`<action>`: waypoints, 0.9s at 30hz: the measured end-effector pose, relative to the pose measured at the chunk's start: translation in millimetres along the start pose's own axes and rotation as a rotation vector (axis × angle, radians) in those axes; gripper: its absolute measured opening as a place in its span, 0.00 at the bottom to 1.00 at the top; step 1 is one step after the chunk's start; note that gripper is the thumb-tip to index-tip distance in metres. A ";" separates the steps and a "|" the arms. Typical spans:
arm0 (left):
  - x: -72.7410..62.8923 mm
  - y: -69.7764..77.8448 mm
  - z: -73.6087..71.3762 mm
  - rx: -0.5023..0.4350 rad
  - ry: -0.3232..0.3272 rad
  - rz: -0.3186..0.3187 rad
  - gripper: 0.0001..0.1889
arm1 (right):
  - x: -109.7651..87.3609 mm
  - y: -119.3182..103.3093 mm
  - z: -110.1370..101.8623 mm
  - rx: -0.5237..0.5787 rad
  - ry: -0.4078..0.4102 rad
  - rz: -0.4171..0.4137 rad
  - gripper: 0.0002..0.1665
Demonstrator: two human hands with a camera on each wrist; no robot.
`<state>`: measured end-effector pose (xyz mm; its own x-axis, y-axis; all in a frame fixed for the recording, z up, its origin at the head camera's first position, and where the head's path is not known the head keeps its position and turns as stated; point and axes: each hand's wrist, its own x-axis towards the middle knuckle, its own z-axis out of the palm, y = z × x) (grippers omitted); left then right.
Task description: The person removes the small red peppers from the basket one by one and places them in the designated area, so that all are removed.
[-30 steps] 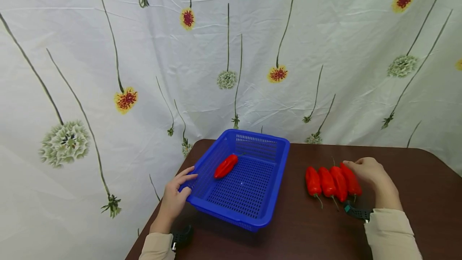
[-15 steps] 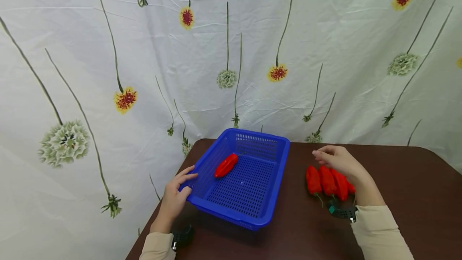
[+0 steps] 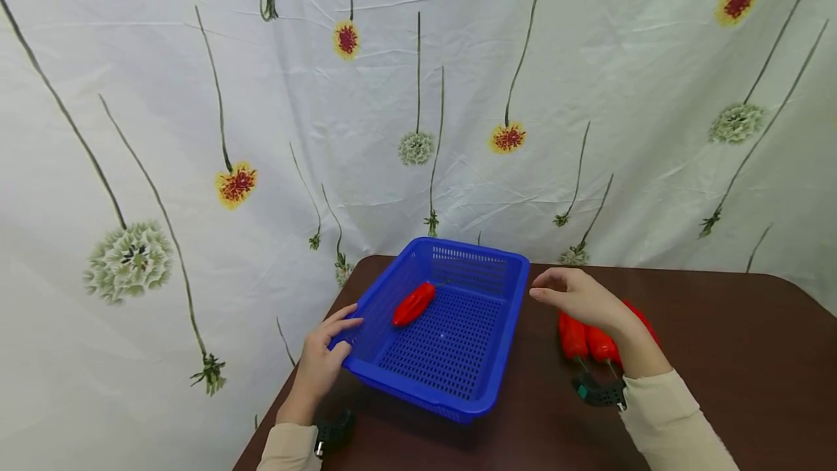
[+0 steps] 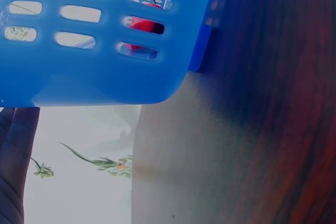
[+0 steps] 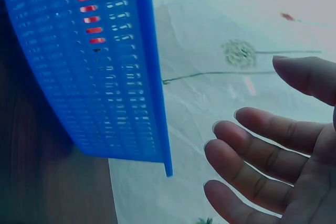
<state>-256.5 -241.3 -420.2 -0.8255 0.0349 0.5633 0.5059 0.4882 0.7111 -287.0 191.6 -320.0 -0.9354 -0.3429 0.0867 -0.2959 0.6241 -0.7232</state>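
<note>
A blue plastic basket [image 3: 497, 384] with slotted walls stands on the table, and a red pepper [image 3: 414, 304] lies inside near its left wall. My left hand [image 3: 318, 362] holds the basket's left rim, fingers and thumb reaching over the edge; in the left wrist view only part of that hand shows below the rim. Just outside the right rim, my right hand [image 3: 582, 302] hovers with fingers spread and nothing in them, as the right wrist view confirms. Several more red peppers [image 3: 572, 336] lie in a row beneath and behind the right hand and forearm, partly hidden.
The dark brown table [image 3: 732, 355] extends to the right and ends at a rounded far corner. A white cloth [image 3: 366, 107] printed with flowers hangs behind it and along the left side.
My right hand has moved left from the row of peppers to beside the basket's right rim, its fingers empty. The left hand stays on the rim, and the pepper in the basket has not moved.
</note>
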 end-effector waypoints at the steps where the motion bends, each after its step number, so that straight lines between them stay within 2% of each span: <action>1: -0.3 0.1 0.1 -0.001 0.000 -0.004 0.23 | 2.3 -1.1 1.5 -0.015 -0.011 -0.018 0.23; 8: -1.4 0.7 0.6 0.006 -0.015 -0.043 0.23 | 20.7 -11.3 8.4 -0.143 -0.109 -0.114 0.26; 12: -2.6 0.8 0.0 0.004 -0.025 -0.069 0.23 | 35.9 -21.6 9.4 -0.164 -0.196 -0.169 0.25; 18: -2.8 0.9 -1.5 0.009 -0.023 -0.065 0.23 | 55.1 -40.7 13.4 -0.145 -0.296 -0.183 0.27; 27: -0.4 0.8 -1.1 0.003 -0.018 -0.056 0.23 | 81.9 -62.4 25.7 -0.189 -0.353 -0.204 0.27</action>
<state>-255.5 -241.8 -419.4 -0.8570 0.0232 0.5147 0.4578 0.4928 0.7400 -340.2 106.5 -285.4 -0.7404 -0.6705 -0.0482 -0.5283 0.6247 -0.5751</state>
